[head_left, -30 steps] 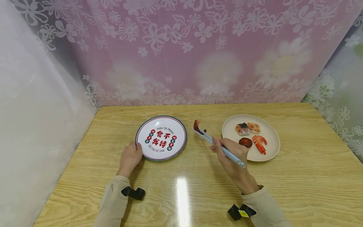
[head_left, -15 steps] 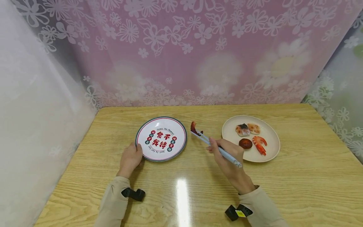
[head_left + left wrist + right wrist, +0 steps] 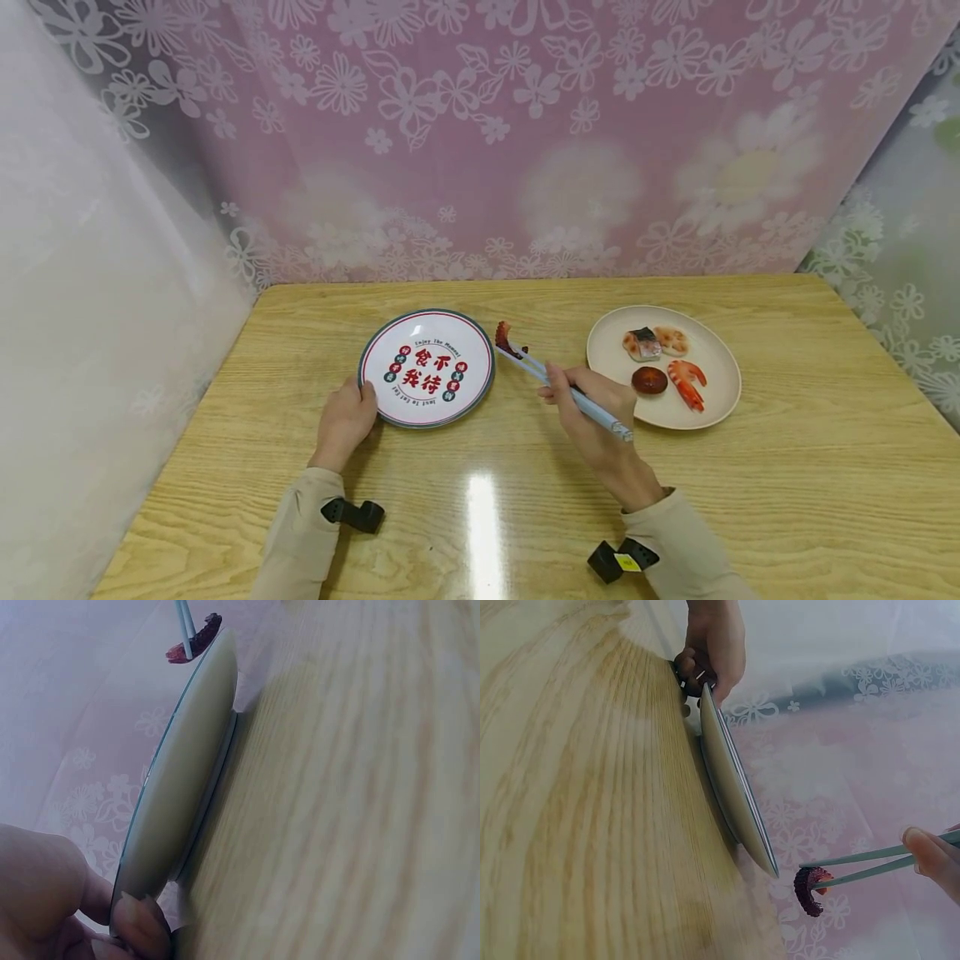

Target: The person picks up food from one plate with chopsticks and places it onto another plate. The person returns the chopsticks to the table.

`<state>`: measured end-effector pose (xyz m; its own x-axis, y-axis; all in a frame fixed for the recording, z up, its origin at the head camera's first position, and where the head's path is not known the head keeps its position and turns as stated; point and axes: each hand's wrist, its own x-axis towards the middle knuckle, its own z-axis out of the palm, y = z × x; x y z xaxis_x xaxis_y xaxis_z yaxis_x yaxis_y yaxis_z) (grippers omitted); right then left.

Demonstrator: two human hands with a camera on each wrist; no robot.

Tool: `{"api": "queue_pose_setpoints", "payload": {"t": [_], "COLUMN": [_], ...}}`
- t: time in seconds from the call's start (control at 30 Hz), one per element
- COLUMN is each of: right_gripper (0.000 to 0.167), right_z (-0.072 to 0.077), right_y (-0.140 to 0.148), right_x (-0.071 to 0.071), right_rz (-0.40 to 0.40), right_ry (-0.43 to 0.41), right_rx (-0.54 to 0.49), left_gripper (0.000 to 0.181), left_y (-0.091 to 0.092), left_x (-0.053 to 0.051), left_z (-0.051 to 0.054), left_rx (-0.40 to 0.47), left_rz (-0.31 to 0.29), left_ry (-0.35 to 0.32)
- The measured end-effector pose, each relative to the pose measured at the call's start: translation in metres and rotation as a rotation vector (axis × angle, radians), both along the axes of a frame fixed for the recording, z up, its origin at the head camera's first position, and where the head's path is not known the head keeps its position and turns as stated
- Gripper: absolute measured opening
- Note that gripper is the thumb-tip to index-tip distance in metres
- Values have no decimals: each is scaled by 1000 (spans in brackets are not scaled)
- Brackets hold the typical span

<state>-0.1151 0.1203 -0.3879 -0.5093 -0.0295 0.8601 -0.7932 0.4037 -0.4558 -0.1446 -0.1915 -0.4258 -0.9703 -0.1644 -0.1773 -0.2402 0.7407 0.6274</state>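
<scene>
My left hand pinches the near-left rim of a white plate with red and green lettering; the left wrist view shows the thumb above the rim and fingers beneath. My right hand holds a pair of pale blue chopsticks. Between their tips is a dark red, curled octopus tentacle piece, held in the air just off the right rim of the lettered plate. In the right wrist view the tentacle hangs clear of the plate's edge.
On the right a beige plate bears a shrimp, a mushroom cap, a fish piece with dark skin and a lotus root slice. Both plates stand on a wooden table, with a flowered curtain behind.
My right hand has moved a little to the left, carrying the tentacle in the chopsticks closer to the lettered plate. The left hand and both plates have stayed in place.
</scene>
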Motion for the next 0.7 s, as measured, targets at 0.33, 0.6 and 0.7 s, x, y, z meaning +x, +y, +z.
{"api": "queue_pose_setpoints", "payload": {"t": [0.33,0.6,0.7], "right_gripper": [12,12,13], "right_z": [-3,-4,-4], "right_y": [-6,-10,-12], "right_x": [-1,-2,-3], "right_rz": [3,10,7], "right_ry": [0,2,-2], "right_rx": [4,5,-1], "left_gripper": [36,35,35], "left_y": [1,2,1], "left_x": [1,2,2], "left_z": [2,3,3], "left_rx": [-2,-4,-1], "left_rz": [-4,2,0], "left_ry": [9,14,20]}}
